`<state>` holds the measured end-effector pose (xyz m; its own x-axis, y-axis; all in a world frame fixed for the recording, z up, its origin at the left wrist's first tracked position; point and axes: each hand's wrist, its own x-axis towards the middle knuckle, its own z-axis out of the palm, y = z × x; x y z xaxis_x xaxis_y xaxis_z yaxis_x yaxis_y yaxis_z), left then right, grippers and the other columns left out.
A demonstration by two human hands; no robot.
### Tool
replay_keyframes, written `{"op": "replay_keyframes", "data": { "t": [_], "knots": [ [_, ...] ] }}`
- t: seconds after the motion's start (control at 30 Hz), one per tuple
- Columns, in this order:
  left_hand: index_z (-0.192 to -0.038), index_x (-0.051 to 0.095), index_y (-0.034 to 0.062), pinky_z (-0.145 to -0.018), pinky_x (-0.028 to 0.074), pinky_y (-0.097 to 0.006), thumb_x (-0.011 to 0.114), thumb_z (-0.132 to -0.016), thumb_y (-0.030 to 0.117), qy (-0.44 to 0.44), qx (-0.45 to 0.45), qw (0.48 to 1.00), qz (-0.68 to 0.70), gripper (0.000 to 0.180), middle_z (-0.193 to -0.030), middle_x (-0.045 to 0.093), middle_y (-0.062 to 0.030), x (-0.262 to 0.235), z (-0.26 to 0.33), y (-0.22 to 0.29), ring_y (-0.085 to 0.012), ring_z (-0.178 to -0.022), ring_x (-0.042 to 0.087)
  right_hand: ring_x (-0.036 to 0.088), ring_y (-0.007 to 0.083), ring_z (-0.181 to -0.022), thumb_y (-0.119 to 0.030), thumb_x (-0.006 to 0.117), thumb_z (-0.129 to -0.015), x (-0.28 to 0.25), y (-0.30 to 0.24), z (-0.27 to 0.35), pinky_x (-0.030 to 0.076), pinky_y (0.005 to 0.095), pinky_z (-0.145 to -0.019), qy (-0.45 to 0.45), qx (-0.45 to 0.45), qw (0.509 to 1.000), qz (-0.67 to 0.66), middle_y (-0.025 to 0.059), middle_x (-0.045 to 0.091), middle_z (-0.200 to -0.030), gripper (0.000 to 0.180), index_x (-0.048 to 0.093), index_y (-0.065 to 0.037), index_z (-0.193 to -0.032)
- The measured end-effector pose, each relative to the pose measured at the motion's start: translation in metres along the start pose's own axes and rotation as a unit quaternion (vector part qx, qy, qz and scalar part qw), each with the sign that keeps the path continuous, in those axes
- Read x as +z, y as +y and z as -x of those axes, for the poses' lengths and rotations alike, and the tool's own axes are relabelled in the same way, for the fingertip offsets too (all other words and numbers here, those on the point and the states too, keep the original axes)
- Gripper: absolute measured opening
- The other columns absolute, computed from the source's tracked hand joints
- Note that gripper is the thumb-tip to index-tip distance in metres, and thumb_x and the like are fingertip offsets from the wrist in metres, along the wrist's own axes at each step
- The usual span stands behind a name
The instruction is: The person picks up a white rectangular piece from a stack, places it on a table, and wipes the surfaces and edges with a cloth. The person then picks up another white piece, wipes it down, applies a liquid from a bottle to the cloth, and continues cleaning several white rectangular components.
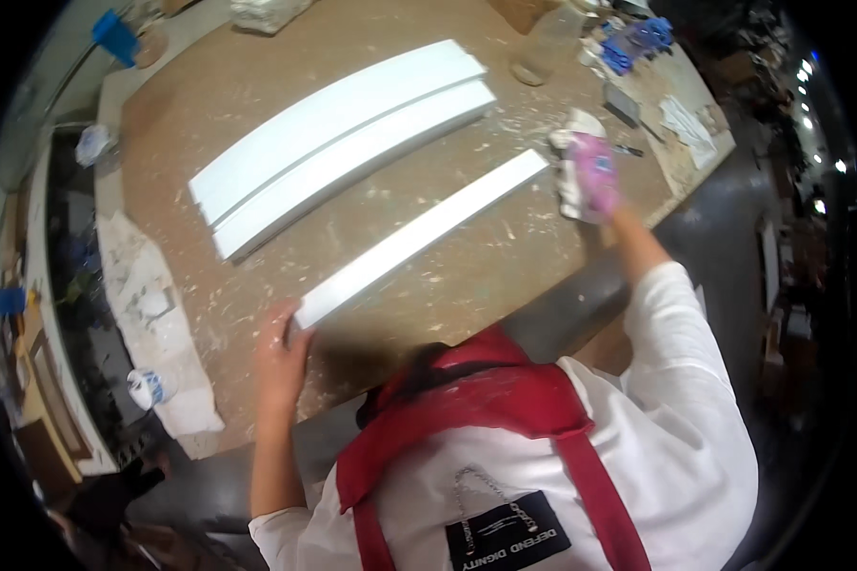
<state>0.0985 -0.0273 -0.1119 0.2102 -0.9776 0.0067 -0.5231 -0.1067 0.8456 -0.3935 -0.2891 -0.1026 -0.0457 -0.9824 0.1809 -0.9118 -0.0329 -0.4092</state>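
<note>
On the plaster-flecked brown workbench (pixel 428 276), the left hand (pixel 281 357) lies spread against a white strip (pixel 419 238); the right hand (pixel 590 176) clutches a rag (pixel 569 181).

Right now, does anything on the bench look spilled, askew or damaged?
White flecks and smears are scattered over the brown bench top, thickest around the long white strip. That strip lies apart from the two white panels; no damage shows. The left hand touches its near end; the right hand grips a stained white rag.
</note>
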Motion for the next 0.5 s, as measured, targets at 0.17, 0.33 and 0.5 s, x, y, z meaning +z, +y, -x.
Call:
{"op": "replay_keyframes", "data": {
  "t": [0.17,0.33,0.5],
  "knots": [
    [-0.11,0.061,0.0008,-0.071,0.049,-0.029,0.046,-0.095,0.028,-0.12,-0.319,0.888,0.309,0.034,-0.093,0.061,-0.0067,-0.018,0.001,0.04,-0.0138,-0.075,0.056,0.056,0.0313,-0.103,-0.031,0.052,-0.089,-0.029,-0.084,0.029,0.045,0.0404,-0.09,-0.053,-0.117,0.988,-0.086,0.0177,0.059,-0.111,0.038,0.058,-0.004,-0.116],
    [-0.121,0.053,0.0022,-0.071,0.049,-0.03,0.05,-0.092,0.026,-0.123,-0.407,0.756,0.498,0.037,-0.103,0.062,-0.0083,-0.008,0.009,0.022,-0.0174,-0.079,0.059,0.055,0.0312,-0.105,-0.02,0.056,-0.08,-0.003,-0.283,0.125,0.042,0.0438,-0.096,-0.14,-0.529,0.818,-0.175,0.012,0.059,-0.11,0.033,0.059,-0.014,-0.113],
    [-0.117,0.053,0.0008,-0.07,0.05,-0.03,0.053,-0.088,0.024,-0.183,-0.289,0.8,0.492,0.037,-0.099,0.061,-0.0082,0.008,0.024,0.011,-0.0192,-0.083,0.061,0.06,0.0256,-0.089,-0.022,0.056,-0.082,0.079,-0.278,0.158,0.048,0.0381,-0.082,-0.118,-0.506,0.824,-0.226,0.0104,0.062,-0.092,0.022,0.063,-0.01,-0.098]
  ]
}}
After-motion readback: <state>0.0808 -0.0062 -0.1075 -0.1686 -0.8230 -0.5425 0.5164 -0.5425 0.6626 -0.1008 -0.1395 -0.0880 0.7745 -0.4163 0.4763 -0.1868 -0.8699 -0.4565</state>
